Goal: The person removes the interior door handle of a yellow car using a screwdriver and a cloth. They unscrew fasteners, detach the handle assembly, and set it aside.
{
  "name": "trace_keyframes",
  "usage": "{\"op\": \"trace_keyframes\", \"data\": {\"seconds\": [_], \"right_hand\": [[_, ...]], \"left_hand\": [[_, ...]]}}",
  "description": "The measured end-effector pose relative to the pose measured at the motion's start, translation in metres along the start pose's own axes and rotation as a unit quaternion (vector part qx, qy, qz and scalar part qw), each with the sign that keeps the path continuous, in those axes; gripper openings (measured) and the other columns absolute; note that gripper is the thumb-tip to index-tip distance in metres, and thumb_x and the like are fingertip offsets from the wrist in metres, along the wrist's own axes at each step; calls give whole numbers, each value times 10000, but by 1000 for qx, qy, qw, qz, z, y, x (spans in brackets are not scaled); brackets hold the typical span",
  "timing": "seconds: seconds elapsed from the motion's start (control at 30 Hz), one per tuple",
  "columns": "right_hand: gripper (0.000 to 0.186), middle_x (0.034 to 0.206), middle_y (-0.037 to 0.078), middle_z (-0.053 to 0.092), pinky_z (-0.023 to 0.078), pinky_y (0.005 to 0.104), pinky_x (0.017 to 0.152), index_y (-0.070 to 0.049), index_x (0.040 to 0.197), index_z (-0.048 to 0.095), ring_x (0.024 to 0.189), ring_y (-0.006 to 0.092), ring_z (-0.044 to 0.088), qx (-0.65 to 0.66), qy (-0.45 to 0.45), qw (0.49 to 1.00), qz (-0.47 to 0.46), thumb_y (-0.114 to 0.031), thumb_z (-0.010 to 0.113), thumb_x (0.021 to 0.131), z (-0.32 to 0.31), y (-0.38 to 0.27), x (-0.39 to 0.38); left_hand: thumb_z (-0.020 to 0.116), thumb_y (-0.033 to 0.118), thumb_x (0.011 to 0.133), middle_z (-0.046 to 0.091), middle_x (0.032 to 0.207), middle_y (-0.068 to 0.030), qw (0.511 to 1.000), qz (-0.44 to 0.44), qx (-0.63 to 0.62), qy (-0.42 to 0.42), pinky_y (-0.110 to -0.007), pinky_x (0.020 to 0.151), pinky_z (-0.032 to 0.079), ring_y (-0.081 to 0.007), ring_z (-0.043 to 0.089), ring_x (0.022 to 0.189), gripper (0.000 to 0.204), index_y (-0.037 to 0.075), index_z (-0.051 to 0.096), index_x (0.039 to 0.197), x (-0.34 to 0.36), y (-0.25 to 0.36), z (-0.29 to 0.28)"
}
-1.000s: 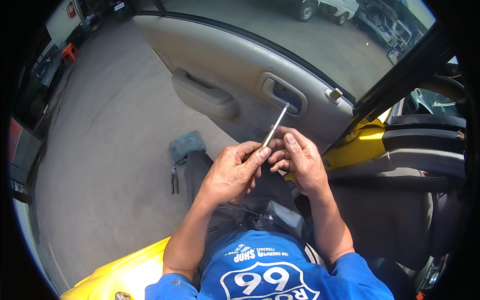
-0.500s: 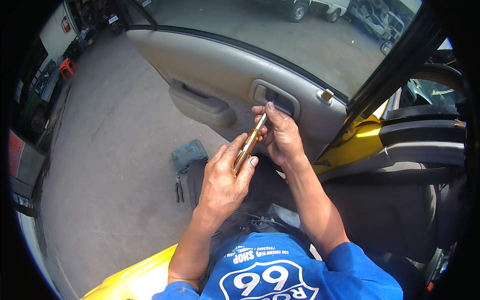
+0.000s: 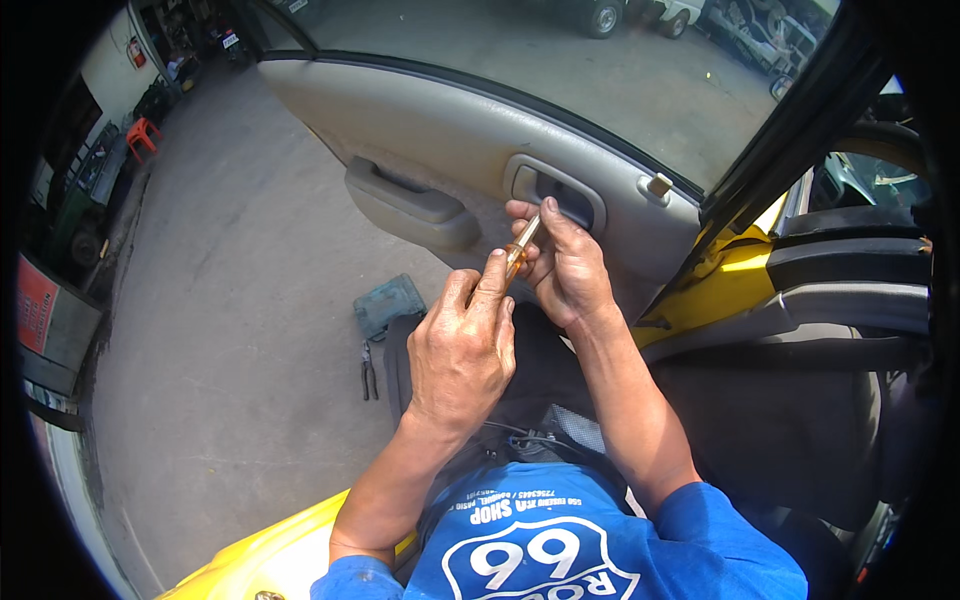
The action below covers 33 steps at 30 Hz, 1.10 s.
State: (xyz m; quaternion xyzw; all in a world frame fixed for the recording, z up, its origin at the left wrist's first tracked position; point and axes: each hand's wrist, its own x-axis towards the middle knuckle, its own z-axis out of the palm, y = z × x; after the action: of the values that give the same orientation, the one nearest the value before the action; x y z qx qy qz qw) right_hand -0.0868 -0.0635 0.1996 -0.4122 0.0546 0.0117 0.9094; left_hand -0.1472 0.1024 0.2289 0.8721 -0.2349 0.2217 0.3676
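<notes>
My left hand is closed round a screwdriver with an amber see-through handle, its index finger laid along the handle and covering most of it. At the tool's front end, my right hand pinches the metal part between thumb and fingers. The tip is hidden by those fingers. Both hands are just in front of the grey door panel, close to the recessed inner door handle.
An armrest juts from the door panel, and a lock knob sits right of the handle. On the concrete floor lie a teal case and black-handled pliers. A dark seat stands to the right.
My left hand has slid forward along the screwdriver and turned, so less of the amber handle shows. The right hand keeps its pinch. The view has shifted slightly.
</notes>
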Motion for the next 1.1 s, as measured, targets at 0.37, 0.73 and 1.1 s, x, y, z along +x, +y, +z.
{"op": "trace_keyframes", "data": {"seconds": [0.37, 0.73, 1.1], "right_hand": [[440, 1018, 53, 664, 566, 321, 759, 39, 1325, 615, 822, 117, 598, 13, -81, 997, 10, -340, 530, 1119, -2, 0, -7], [325, 893, 25, 686, 545, 331, 826, -62, 1031, 686, 861, 138, 664, -82, -70, 994, 0, -374, 768, 992, -14, 15, -11], [362, 1173, 101, 717, 525, 350, 960, -51, 1342, 622, 1024, 193, 676, 14, -83, 994, 64, -299, 624, 1080, -1, 0, -24]], "left_hand": [[494, 501, 1118, 597, 692, -18, 813, -381, -380, -222, -237, 418, 384, -64, 478, 458, 502, 33, 676, 1105, 34, -25, -11], [874, 325, 886, 582, 1257, -188, 937, -223, -264, -59, -306, 694, 639, -216, 728, 877, 773, -20, 472, 1450, -1, -6, -39], [498, 296, 1147, 761, 968, -195, 803, -331, -495, -4, -248, 619, 626, -200, 763, 722, 369, -33, 590, 1287, -22, -33, -21]]}}
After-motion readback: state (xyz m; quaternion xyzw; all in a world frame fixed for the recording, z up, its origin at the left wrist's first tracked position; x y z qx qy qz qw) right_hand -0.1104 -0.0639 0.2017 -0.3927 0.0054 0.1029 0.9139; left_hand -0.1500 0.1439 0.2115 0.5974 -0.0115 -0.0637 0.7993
